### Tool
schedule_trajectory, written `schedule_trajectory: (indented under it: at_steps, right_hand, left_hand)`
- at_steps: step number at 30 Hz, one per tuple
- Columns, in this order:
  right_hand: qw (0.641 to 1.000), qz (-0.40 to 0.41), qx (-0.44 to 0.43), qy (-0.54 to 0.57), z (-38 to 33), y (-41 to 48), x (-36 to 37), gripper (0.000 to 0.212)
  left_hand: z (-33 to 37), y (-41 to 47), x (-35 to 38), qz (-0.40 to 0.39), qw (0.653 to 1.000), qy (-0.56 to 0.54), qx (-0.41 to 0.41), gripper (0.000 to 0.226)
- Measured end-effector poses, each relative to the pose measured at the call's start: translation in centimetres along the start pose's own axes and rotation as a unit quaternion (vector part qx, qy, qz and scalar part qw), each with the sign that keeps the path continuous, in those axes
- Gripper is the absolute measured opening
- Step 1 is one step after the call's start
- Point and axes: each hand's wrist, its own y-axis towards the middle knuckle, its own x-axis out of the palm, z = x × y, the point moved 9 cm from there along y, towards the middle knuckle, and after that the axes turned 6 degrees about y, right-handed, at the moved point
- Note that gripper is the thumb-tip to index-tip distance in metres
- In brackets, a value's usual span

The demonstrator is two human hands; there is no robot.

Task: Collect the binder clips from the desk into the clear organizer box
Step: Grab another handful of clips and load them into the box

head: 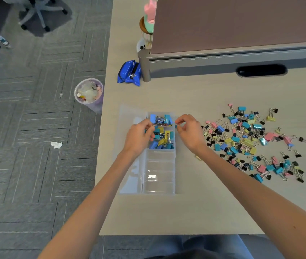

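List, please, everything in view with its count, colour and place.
desk: one, beige, centre
organizer box: one, clear, desk's left, lid open
boxed clips: many, blue, teal, yellow, far compartments
loose clips: many, mixed colours, right of box
partition: one, brown, desk's far edge
pouch: one, blue, beside partition
bin: one, translucent purple, floor left of desk
chair: one, grey, far left floor
left hand: one, over filled compartments
right hand: one, pinching small blue clip beside box
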Motion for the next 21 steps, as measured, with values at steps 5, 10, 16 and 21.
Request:
schedule_trajectory:
  at_steps: [5,10,16,21]
  right_hand:
    - [1.0,0.022,0.017,-0.001,2.0,-1.2,-1.9,0.015]
    - [0.999,0.02,0.028,0.01,3.4,-2.2,-2.3,0.017]
    - [0.999,0.01,0.036,0.015,4.1,-3.1,-2.2,0.016]
    - [0.999,0.019,0.041,0.016,4.8,-3.4,-3.3,0.016]
  left_hand:
    - [1.6,0.7,2.1,-0.01,0.966,0.222,0.129,0.021]
    - [2.1,0.1,4.0,-0.022,0.907,0.365,0.209,0.023]
    - [2.6,-0.2,3.4,0.02,0.91,0.356,0.213,0.021]
    - [5.0,-1.0,3.0,0.087,0.917,0.307,0.24,0.016]
